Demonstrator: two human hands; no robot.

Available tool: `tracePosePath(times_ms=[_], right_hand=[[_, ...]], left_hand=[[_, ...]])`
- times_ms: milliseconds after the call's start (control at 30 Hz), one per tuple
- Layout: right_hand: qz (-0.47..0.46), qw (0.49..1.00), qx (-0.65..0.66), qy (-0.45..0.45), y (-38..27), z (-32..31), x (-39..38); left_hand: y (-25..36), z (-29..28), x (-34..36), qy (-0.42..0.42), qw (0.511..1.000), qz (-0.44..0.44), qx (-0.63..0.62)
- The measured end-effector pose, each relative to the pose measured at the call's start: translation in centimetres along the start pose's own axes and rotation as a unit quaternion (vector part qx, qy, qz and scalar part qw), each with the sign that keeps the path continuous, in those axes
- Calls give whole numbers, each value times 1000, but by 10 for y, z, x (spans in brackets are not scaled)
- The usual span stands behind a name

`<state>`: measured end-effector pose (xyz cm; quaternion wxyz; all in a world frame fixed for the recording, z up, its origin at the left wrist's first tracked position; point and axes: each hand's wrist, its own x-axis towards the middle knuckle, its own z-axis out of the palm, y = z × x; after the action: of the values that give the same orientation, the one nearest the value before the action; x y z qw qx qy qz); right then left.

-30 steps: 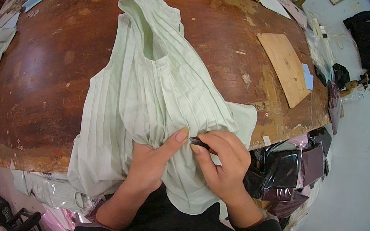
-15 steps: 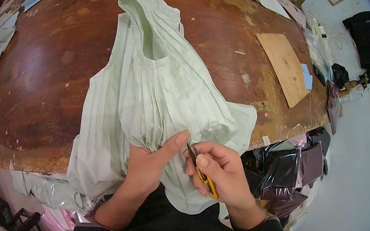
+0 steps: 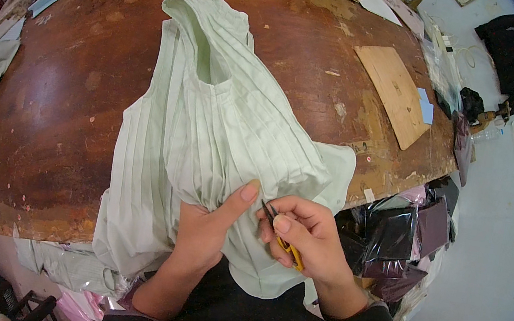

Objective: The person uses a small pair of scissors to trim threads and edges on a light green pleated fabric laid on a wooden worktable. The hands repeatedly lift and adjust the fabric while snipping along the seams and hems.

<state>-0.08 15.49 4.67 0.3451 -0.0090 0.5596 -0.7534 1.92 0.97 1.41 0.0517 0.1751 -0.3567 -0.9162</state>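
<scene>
- Head view: my left hand bunches the pale green pleated garment.
- My right hand grips yellow-handled thread snips, blades at the fabric.
- Trimming appears underway, unfinished.

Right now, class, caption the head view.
Left hand pinches a pale green pleated garment while right hand holds snips.

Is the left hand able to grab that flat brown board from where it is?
Probably not. The left hand is pinning the pale green pleated garment, and the board lies far across the table, beyond the right hand.
</scene>
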Motion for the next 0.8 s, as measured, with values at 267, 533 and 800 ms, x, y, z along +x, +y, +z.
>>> tracePosePath(times_ms=[267, 533, 800], right_hand=[[-14, 1000, 12, 8, 0, 0, 1], [-19, 999, -12, 42, 2, 2, 5], [-95, 993, -53, 35, 5, 5, -5]], left_hand=[[-3, 0, -1, -8, 1000, 1, 13], [-3, 2, -3, -6, 1000, 4, 8], [-5, 1, -2, 20, 1000, 0, -2]])
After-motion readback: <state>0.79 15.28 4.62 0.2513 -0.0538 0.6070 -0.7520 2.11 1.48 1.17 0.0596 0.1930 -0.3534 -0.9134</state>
